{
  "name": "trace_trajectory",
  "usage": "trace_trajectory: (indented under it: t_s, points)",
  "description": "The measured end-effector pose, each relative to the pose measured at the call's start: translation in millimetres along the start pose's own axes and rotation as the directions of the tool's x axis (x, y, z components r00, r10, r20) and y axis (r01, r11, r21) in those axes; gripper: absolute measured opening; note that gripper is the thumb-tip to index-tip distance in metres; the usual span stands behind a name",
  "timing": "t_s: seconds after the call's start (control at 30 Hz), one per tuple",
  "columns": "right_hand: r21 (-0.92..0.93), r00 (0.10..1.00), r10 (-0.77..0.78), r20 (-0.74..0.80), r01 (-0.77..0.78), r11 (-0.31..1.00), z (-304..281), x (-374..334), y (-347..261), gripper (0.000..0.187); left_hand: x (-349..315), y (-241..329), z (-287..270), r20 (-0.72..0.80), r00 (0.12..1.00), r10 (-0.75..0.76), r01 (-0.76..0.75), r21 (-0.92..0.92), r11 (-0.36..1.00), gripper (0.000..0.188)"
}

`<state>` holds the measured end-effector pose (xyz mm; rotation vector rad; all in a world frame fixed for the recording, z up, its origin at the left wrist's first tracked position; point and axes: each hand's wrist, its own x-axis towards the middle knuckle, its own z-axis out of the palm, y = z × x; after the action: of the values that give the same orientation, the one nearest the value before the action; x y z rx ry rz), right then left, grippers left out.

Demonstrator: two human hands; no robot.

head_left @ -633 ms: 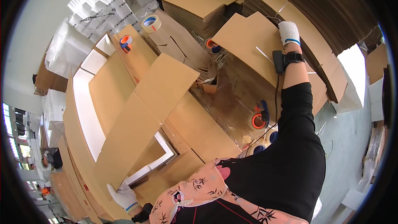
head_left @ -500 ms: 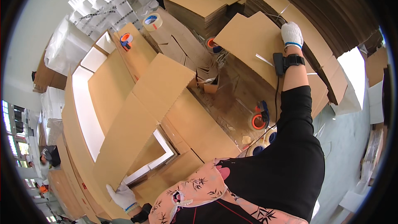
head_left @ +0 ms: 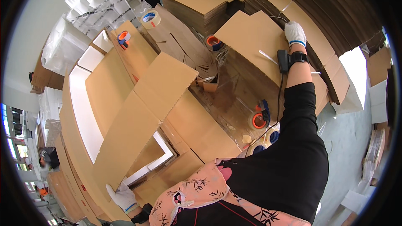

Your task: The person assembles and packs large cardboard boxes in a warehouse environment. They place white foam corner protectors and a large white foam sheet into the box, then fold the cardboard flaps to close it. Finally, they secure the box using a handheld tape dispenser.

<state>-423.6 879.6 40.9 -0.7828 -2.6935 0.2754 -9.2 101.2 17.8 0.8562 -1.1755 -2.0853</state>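
The left hand [head_left: 122,199], in a white knitted glove, is at the lower end of a long cardboard sheet [head_left: 144,106]. Its thumb stands apart from the other fingers; whether they clamp the edge cannot be told. The sheet is flat, matte and tan, with a crease across it and a slightly ragged right edge, and it lies slanting across an open cardboard box [head_left: 108,88]. Smooth white panels [head_left: 81,113] line the box's left side and far end, and a squared white corner [head_left: 165,152] shows beneath the sheet's right edge.

The right hand [head_left: 295,33], gloved in the same ribbed white knit with a blue cuff, is stretched out over a notched cardboard piece [head_left: 253,42] beside a thick cardboard stack [head_left: 312,44]. Its fingers look close together, but their tips are hidden, so their grip cannot be told. A black wristband [head_left: 298,57] with a boxy block circles that wrist, trailing a thin cable [head_left: 279,96].

Between the hands, a shiny brown tabletop [head_left: 228,100] bears a round orange and blue tape dispenser [head_left: 259,120]. Farther off are a glossy clear tape roll [head_left: 150,19] and wrinkled plastic wrapping [head_left: 63,46].
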Motion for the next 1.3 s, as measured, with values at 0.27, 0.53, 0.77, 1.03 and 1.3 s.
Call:
trace_trajectory:
  t_s: [0.27, 0.53, 0.77, 1.03, 1.3]
  points:
    - [0.009, 0.998, 0.052, -0.035, -0.052, 0.999, -5, -4, -10, 0.038, -1, -1, 3, -0.021, 1.0, 0.0, -0.001, -0.028, 1.0, 0.043]
    - [0.169, 0.996, -0.047, 0.069, 0.034, 0.985, 4, 1, -6, 0.035, 0, -2, -5, -0.006, 0.999, -0.042, 0.042, -0.004, 0.999, 0.045]
    - [-0.002, 0.972, -0.144, 0.186, 0.147, 0.989, 22, 27, 14, 0.033, -5, -3, 16, -0.067, 0.998, -0.022, 0.022, -0.002, 1.0, 0.038]
    - [-0.014, 0.993, 0.08, -0.082, -0.082, 0.997, -13, -5, -16, 0.034, -11, -5, 37, -0.234, 0.972, 0.014, -0.023, -0.038, 0.999, 0.024]
    - [-0.077, 0.996, -0.014, -0.087, 0.007, 0.997, -8, -3, -10, 0.032, -5, -7, 22, -0.14, 0.99, -0.012, 0.007, -0.031, 1.0, 0.027]
